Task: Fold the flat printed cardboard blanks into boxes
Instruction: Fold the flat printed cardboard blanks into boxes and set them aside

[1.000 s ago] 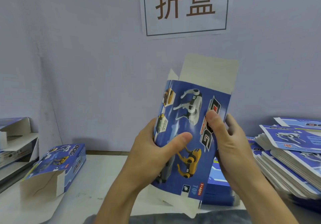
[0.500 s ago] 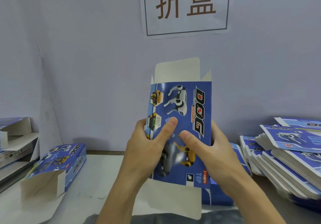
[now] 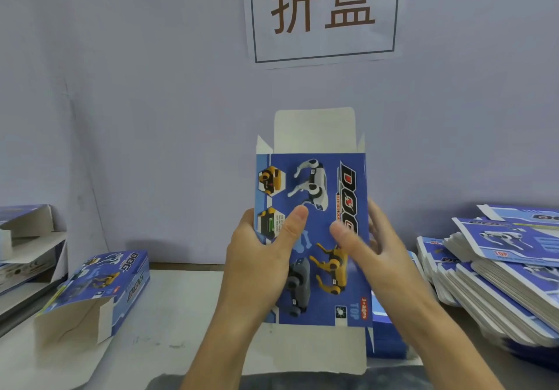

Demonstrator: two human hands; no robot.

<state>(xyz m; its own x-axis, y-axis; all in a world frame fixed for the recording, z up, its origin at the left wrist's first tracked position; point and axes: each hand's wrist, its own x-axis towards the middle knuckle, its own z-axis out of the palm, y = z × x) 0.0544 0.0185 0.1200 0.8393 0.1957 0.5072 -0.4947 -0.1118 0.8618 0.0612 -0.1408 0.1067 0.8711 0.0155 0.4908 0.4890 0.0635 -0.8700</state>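
At the far left a shelf [image 3: 33, 247] carried white and blue cardboard pieces, one blue-topped piece [image 3: 25, 218] sitting on its upper level. Just right of it, on the pale table [image 3: 181, 314], lay a folded box [image 3: 99, 287] printed with robot dogs and the word DOG, its near end open and its plain flaps spread toward the camera.

In the middle, a cardboard blank [image 3: 311, 238] was held upright above the table in front of the grey-blue wall [image 3: 151, 117], printed face toward the camera. Its plain top flap stood straight up with two small side flaps beside it, and a plain bottom flap hung down near the lower edge of the view. The left hand [image 3: 257, 265] gripped the blank's left edge, thumb lying across the printed face and the other fingers hidden behind the card. The right hand [image 3: 375, 256] held the right edge in the same way, thumb pressed on the face near the DOG lettering and fingers wrapped behind, a few showing past the edge.

Above the blank a white sign [image 3: 323, 11] with two brown characters hung on the wall. Behind the right forearm a blue piece [image 3: 384, 338] lay on the table. At the far right a fanned stack of flat blanks [image 3: 499, 268] rested on the table, well apart from the held one
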